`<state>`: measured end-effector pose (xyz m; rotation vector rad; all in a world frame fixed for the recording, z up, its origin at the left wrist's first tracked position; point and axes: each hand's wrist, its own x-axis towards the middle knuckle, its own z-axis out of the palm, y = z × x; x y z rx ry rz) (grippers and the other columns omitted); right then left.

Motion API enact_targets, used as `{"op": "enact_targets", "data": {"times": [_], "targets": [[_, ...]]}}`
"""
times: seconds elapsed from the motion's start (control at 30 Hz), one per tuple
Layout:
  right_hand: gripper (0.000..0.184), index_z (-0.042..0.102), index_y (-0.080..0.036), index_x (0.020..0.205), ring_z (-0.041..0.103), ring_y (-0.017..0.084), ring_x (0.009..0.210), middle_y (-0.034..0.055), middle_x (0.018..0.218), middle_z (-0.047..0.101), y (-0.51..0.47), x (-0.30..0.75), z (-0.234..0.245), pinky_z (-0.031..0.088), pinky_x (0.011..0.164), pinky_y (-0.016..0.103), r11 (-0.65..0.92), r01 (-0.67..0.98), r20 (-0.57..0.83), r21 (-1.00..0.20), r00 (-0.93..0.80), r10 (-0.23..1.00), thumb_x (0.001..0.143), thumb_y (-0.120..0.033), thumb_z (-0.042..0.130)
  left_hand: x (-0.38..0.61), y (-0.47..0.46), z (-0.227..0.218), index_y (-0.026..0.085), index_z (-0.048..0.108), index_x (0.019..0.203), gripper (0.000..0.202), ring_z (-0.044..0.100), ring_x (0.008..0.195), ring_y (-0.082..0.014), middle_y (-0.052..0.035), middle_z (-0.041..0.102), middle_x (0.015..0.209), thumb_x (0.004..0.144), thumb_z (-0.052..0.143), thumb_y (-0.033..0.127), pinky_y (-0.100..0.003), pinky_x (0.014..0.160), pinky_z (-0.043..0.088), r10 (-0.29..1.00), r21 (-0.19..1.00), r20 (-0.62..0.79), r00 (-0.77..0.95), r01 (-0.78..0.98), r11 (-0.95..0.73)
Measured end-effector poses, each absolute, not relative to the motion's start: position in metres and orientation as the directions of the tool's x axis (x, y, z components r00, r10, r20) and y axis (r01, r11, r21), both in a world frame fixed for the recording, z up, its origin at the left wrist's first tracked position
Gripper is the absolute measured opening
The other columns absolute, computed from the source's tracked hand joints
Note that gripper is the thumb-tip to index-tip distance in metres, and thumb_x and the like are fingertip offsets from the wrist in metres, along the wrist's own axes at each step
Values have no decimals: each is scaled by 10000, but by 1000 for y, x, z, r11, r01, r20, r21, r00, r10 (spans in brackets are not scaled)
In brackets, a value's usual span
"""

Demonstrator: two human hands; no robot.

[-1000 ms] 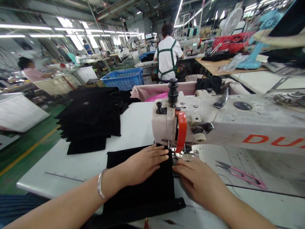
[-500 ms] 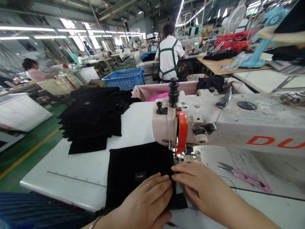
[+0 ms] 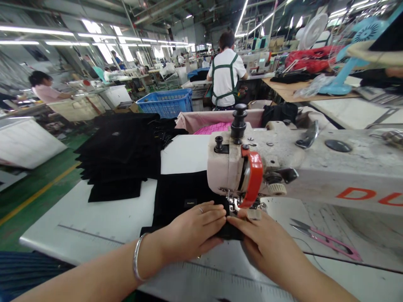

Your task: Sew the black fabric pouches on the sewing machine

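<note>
A black fabric piece [image 3: 181,193] with a small label lies on the white table under the head of a sewing machine [image 3: 283,167]. My left hand [image 3: 192,230] lies flat on the cloth's near edge, fingers stretched toward the needle; a ring and a silver bangle show. My right hand [image 3: 261,241] rests beside it, fingertips pressing the cloth's near right corner just in front of the presser foot [image 3: 234,206]. Neither hand grips anything.
A stack of black fabric pieces [image 3: 119,151] lies at the table's far left. Pink-handled thread snips [image 3: 324,239] lie to the right of the machine. Behind are a blue crate [image 3: 165,102], a pink-lined bin [image 3: 208,119], and other workers at their tables.
The black piece has moved away from me, further under the machine head. Both hands followed it forward, staying on its near edge.
</note>
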<state>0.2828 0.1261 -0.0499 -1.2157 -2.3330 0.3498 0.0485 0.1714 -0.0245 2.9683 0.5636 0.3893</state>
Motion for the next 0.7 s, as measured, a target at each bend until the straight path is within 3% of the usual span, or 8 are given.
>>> {"op": "enact_targets", "data": {"times": [0.23, 0.43, 0.53, 0.63, 0.7], "targets": [[527, 519, -196, 1311, 576, 292, 1047, 113, 1139, 626, 129, 278, -52, 520, 869, 502, 468, 778, 193, -420, -427, 883, 809, -59, 435, 57, 195, -30, 66, 560, 1222, 373, 568, 1199, -240, -162, 637, 1229, 997, 456, 345, -399, 1089, 439, 330, 105, 312, 891, 312, -944], [306, 594, -165, 1130, 551, 268, 1055, 127, 1152, 600, 131, 287, -47, 493, 886, 434, 493, 758, 375, -427, -348, 859, 875, -93, 440, 45, 212, -28, 136, 582, 1243, 345, 541, 1211, -248, -123, 634, 1238, 972, 532, 343, -429, 1059, 445, 307, 115, 265, 914, 286, -951], [180, 629, -169, 972, 559, 263, 942, 107, 990, 629, 135, 294, -44, 481, 809, 413, 447, 821, 394, -354, -302, 868, 930, -169, 455, 33, 221, -28, 184, 636, 1204, 279, 573, 1132, -240, -104, 647, 1196, 956, 569, 291, -426, 1002, 477, 340, 205, 303, 890, 287, -936], [230, 614, -191, 743, 544, 245, 780, 61, 732, 603, 138, 296, -42, 453, 719, 389, 390, 889, 351, -239, -296, 889, 937, -224, 495, 33, 216, -31, 198, 676, 1152, 227, 609, 1045, -195, -81, 675, 1125, 953, 568, 220, -361, 931, 519, 440, 362, 321, 838, 321, -875], [265, 584, -197, 672, 528, 234, 729, 44, 662, 573, 137, 294, -42, 441, 691, 380, 395, 892, 367, -221, -299, 881, 927, -239, 526, 42, 204, -33, 189, 695, 1101, 194, 627, 1007, -183, -60, 697, 1076, 939, 590, 200, -346, 919, 523, 492, 410, 339, 802, 345, -844]]}}
